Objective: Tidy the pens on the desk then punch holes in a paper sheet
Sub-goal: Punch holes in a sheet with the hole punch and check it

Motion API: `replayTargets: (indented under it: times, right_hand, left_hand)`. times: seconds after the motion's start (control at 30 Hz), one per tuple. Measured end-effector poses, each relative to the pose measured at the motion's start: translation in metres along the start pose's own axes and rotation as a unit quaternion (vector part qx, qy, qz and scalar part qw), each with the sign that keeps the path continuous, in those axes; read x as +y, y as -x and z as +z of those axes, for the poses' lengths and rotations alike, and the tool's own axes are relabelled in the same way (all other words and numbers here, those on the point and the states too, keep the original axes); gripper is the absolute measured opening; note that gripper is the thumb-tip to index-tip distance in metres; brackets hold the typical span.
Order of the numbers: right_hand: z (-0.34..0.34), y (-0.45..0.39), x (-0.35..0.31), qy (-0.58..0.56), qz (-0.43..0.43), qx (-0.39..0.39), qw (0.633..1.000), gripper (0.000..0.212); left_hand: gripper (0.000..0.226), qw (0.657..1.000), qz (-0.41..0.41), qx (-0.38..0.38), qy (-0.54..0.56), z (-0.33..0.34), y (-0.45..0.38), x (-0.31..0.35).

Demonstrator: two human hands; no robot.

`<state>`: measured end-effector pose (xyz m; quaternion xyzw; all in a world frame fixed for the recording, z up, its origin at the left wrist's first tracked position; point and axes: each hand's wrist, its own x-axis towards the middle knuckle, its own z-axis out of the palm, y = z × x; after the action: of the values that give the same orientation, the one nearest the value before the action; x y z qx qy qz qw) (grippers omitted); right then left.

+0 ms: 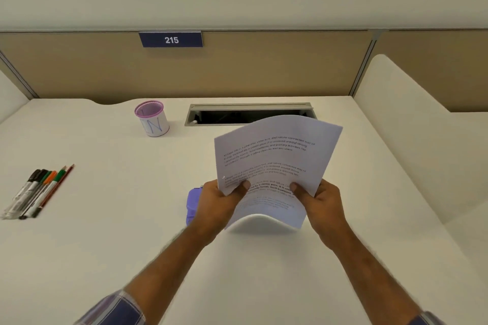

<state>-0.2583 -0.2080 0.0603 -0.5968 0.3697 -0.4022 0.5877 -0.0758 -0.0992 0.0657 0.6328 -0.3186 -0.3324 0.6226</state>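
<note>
A: Where's the paper (274, 163) now?

B: Up off the desk (105, 245), held by both hands just right of the purple hole punch (193, 206). The left hand (220, 204) pinches the sheet's left edge, thumb on the printed face, and the right hand (320, 204) pinches the right side the same way. The sheet bows between them.

A: How should the punching go, then?

B: My guess: flatten that bow first, then slide one straight edge squarely into the punch's slot. (There seems to be a small hole near the left edge already, though it's too small to be sure.) The left wrist hides most of the punch, so one hand will have to let go to press it.

A: Anything in the way?

B: Not much. The pens (37, 192) lie in a neat row far left of the punch, well apart. The pen cup (152, 119) stands behind and left of the punch, apparently empty. Behind the punch, past the sheet's top edge, is an open cable slot (248, 113); best to keep the sheet from slipping in there.
</note>
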Motion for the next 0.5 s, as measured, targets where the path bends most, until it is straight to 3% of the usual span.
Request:
replayTargets:
  times: [0.27,0.5]
  right_hand:
    - [-0.002,-0.002,0.006,0.037,0.013,-0.008,0.999,0.017]
    - [-0.003,-0.003,0.012,0.051,0.011,-0.011,0.999,0.016]
  left_hand:
    - [0.009,0.999,-0.023,0.017,-0.028,0.005,0.001,-0.011]
    - [0.028,0.999,-0.018,0.013,-0.039,0.004,0.001,-0.016]
